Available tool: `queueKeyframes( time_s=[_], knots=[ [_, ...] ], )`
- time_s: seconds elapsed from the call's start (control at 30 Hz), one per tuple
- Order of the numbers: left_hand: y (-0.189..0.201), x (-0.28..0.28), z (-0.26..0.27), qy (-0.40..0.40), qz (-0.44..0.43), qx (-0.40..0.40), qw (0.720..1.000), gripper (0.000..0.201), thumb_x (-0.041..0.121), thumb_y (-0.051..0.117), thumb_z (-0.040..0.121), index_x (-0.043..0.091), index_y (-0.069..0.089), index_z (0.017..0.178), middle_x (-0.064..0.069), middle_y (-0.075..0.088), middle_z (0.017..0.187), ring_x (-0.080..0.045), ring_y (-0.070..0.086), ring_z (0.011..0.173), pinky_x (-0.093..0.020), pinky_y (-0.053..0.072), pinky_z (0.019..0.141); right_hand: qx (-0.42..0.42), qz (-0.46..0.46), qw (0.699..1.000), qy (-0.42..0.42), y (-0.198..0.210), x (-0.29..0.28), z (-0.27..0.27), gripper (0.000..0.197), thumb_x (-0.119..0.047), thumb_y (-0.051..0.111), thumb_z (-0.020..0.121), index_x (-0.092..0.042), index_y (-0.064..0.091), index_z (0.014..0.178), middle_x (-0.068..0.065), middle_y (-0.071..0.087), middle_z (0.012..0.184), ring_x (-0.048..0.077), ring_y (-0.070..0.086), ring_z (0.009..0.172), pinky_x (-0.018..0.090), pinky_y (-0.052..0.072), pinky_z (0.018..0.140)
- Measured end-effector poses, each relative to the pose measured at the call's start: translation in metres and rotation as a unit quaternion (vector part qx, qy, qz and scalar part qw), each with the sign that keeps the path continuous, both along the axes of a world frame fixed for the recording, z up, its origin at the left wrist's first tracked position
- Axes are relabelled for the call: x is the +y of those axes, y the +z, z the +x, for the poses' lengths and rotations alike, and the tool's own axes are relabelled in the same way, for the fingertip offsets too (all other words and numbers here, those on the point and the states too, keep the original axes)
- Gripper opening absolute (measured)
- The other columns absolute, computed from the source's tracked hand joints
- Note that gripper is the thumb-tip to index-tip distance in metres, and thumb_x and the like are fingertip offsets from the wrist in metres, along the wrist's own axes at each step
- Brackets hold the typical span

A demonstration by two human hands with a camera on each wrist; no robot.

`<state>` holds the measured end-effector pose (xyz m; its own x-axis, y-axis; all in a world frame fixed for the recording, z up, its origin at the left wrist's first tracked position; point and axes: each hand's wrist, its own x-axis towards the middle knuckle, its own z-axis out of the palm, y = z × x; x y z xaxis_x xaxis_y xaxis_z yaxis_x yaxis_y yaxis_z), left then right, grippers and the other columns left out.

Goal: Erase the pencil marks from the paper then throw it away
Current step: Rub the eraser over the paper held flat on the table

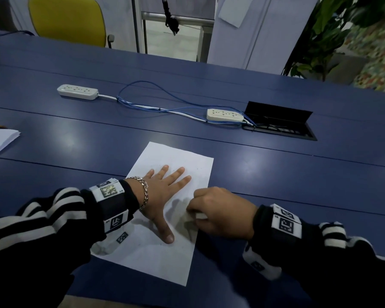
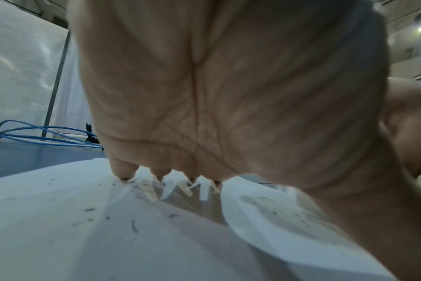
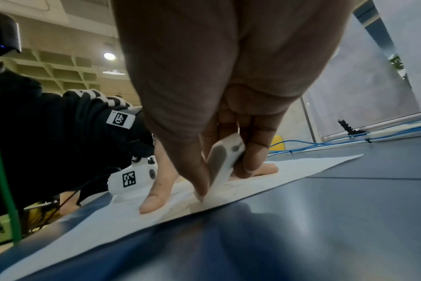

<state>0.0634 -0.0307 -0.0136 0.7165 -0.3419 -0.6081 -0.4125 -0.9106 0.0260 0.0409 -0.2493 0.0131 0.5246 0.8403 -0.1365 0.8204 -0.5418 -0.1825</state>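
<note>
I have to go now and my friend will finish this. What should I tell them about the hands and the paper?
Left hand: open, fingers spread, pressing the paper flat on the blue table.
Right hand: pinching the white eraser, its tip down on the paper near the right edge, beside the left thumb.
Done: erasing is under way; eraser crumbs lie over the sheet. Whether pencil marks remain cannot be told.
Left: finish rubbing, check the sheet, then throw it away. No bin is in view.
</note>
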Motion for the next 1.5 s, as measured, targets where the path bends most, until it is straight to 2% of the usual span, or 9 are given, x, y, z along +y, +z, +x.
queueKeyframes(
  time_s=[0.23,0.37,0.67,0.83,1.0,1.17,1.23,1.33,1.5],
  knots=[
    [0.005,0.002,-0.002,-0.010,-0.013,0.007,1.000,0.165,0.087,0.082,0.049,0.039,-0.035,0.155,0.007,-0.044,0.163,-0.034,-0.036,0.151,-0.060,-0.012,0.125,0.014,0.049,0.995,-0.091,-0.007,-0.020,0.012,0.035,-0.047,0.054,0.094,-0.027,0.065,0.120,-0.007,0.067,0.108,0.017,0.063,0.098,0.037,0.053,0.087],
    [0.006,-0.004,-0.010,-0.017,-0.019,0.023,0.999,0.162,0.087,0.080,0.051,0.041,-0.036,0.153,0.007,-0.052,0.156,-0.032,-0.042,0.148,-0.061,-0.016,0.123,0.025,0.039,0.993,-0.110,-0.013,-0.026,0.013,0.036,-0.052,0.052,0.095,-0.028,0.068,0.116,-0.007,0.066,0.105,0.016,0.062,0.096,0.037,0.054,0.086],
    [-0.002,-0.012,-0.024,-0.016,-0.010,0.009,1.000,0.163,0.094,0.073,0.050,0.035,-0.041,0.151,0.006,-0.049,0.159,-0.035,-0.040,0.149,-0.067,-0.014,0.122,0.025,0.038,0.997,-0.061,-0.009,-0.013,0.007,0.026,-0.047,0.057,0.093,-0.027,0.069,0.105,-0.007,0.061,0.092,0.015,0.060,0.083,0.037,0.054,0.076],
    [-0.001,-0.012,-0.026,-0.011,-0.008,0.009,1.000,0.164,0.094,0.073,0.050,0.035,-0.040,0.152,0.006,-0.048,0.160,-0.034,-0.039,0.150,-0.067,-0.012,0.122,0.006,0.031,0.996,-0.084,-0.008,-0.013,0.012,0.028,-0.048,0.056,0.094,-0.025,0.068,0.102,-0.006,0.059,0.091,0.017,0.059,0.082,0.037,0.054,0.077],
    [-0.003,-0.013,-0.026,-0.016,-0.004,0.002,1.000,0.165,0.094,0.073,0.050,0.034,-0.040,0.152,0.004,-0.049,0.159,-0.035,-0.040,0.149,-0.067,-0.015,0.121,0.050,-0.003,0.998,0.029,-0.006,-0.011,-0.013,0.021,-0.041,0.055,0.095,-0.025,0.067,0.098,-0.008,0.059,0.090,0.011,0.056,0.077,0.030,0.053,0.072],
    [-0.001,-0.013,-0.025,-0.015,-0.004,0.005,1.000,0.164,0.095,0.072,0.049,0.033,-0.040,0.153,0.005,-0.048,0.160,-0.035,-0.039,0.150,-0.068,-0.013,0.122,-0.014,0.031,0.998,-0.059,-0.004,-0.011,0.018,0.028,-0.048,0.058,0.089,-0.024,0.068,0.098,-0.006,0.057,0.088,0.020,0.060,0.081,0.040,0.054,0.076],
    [0.000,-0.014,-0.025,-0.015,-0.002,0.004,1.000,0.165,0.094,0.073,0.050,0.032,-0.039,0.153,0.003,-0.047,0.160,-0.036,-0.038,0.150,-0.068,-0.013,0.122,-0.006,0.034,0.999,-0.018,-0.002,-0.008,0.000,0.022,-0.043,0.057,0.092,-0.022,0.065,0.093,-0.006,0.056,0.088,0.018,0.058,0.078,0.036,0.054,0.072],
    [-0.001,-0.015,-0.026,-0.014,0.001,0.002,1.000,0.165,0.093,0.074,0.050,0.032,-0.038,0.154,0.003,-0.047,0.161,-0.035,-0.038,0.150,-0.067,-0.011,0.122,0.052,0.002,0.997,0.058,-0.002,-0.007,-0.024,0.016,-0.035,0.057,0.093,-0.023,0.068,0.097,-0.007,0.059,0.091,0.012,0.057,0.079,0.027,0.051,0.071],
    [-0.007,-0.011,-0.023,-0.014,-0.008,0.002,1.000,0.165,0.098,0.070,0.046,0.035,-0.040,0.152,0.006,-0.047,0.160,-0.033,-0.038,0.150,-0.068,-0.011,0.122,-0.006,0.033,0.998,-0.053,-0.007,-0.013,0.021,0.026,-0.049,0.059,0.090,-0.025,0.068,0.098,-0.011,0.051,0.083,0.019,0.060,0.082,0.038,0.053,0.076]
  ],
)
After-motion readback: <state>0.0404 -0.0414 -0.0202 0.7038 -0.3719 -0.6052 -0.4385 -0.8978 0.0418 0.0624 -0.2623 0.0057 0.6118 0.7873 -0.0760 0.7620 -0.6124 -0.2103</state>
